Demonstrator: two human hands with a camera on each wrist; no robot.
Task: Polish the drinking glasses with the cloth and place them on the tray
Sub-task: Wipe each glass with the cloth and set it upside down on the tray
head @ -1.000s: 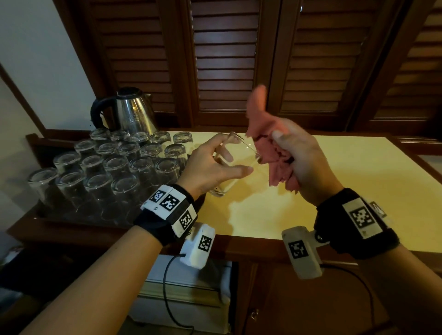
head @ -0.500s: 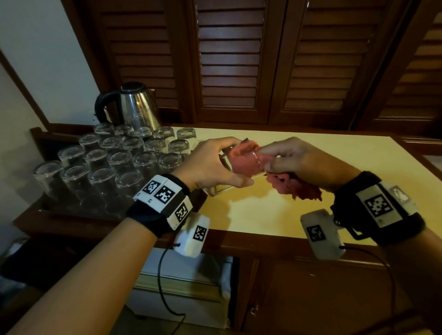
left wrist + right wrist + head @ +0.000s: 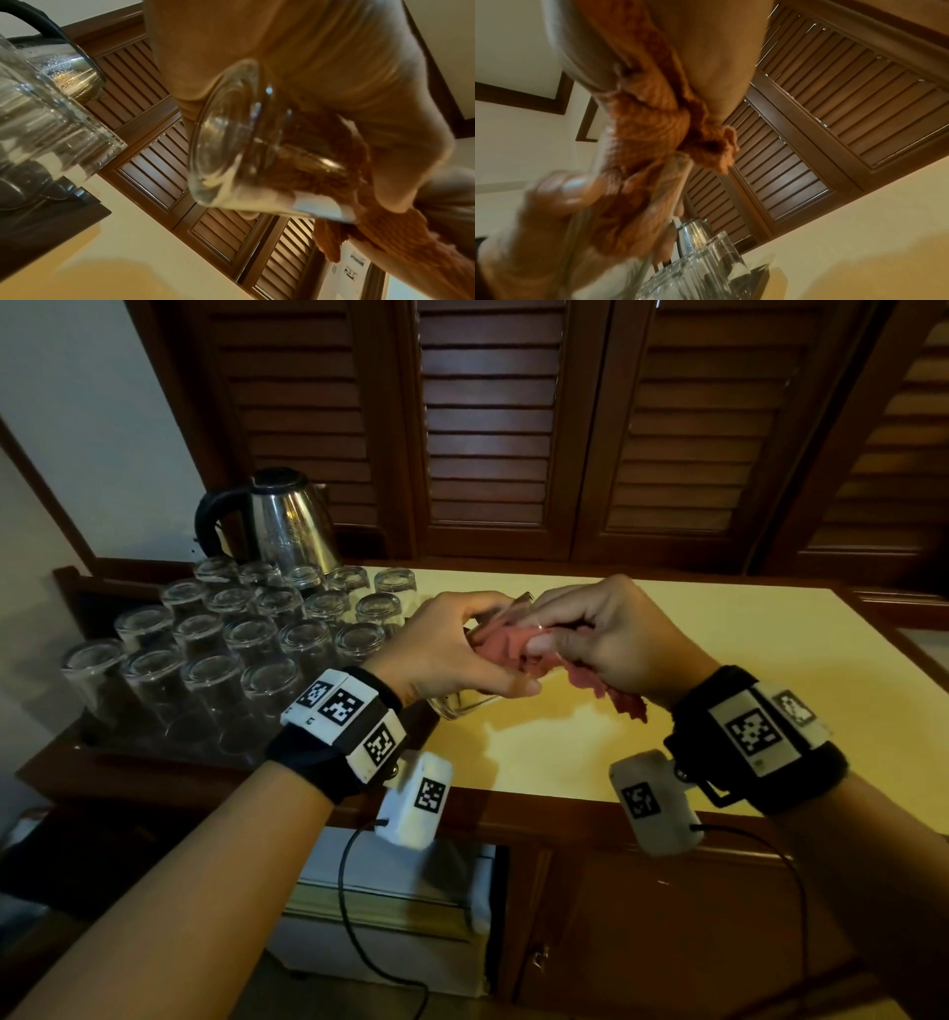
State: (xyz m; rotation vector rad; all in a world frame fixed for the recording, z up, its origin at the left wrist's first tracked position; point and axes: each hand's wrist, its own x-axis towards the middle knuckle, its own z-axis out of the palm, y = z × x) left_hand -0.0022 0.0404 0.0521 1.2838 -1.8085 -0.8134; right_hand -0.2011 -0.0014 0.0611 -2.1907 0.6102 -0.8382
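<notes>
Curled round a clear drinking glass [image 3: 464, 698], the left hand [image 3: 452, 654] holds it tilted above the pale yellow countertop [image 3: 770, 670], thick base toward the wrist and open rim [image 3: 506, 603] toward the right hand [image 3: 611, 639]. That hand pinches a pink cloth [image 3: 513, 644] between thumb and fingers and has it stuffed into the mouth of the glass; a loose tail of cloth hangs out below the palm. In the left wrist view the round glass base [image 3: 231, 142] fills the middle, with the cloth [image 3: 321, 166] bunched inside behind it. The right wrist view is blurred, but shows the cloth [image 3: 649, 121] gathered under the right hand and passing into the glass.

Both forearms reach in from the near edge, wrists level and close together, knuckles up, hands meeting over the left part of the counter.

Left of the hands, just beside them, a dark tray [image 3: 67, 580] carries rows of upturned glasses [image 3: 257, 634], the nearest row close to the left wrist. A steel kettle [image 3: 280, 521] stands behind the tray against the louvred wooden shutters [image 3: 513, 428]. To the right of the hands the counter runs bare to its wooden border [image 3: 898, 629]; the near edge lies directly under the wrists.
</notes>
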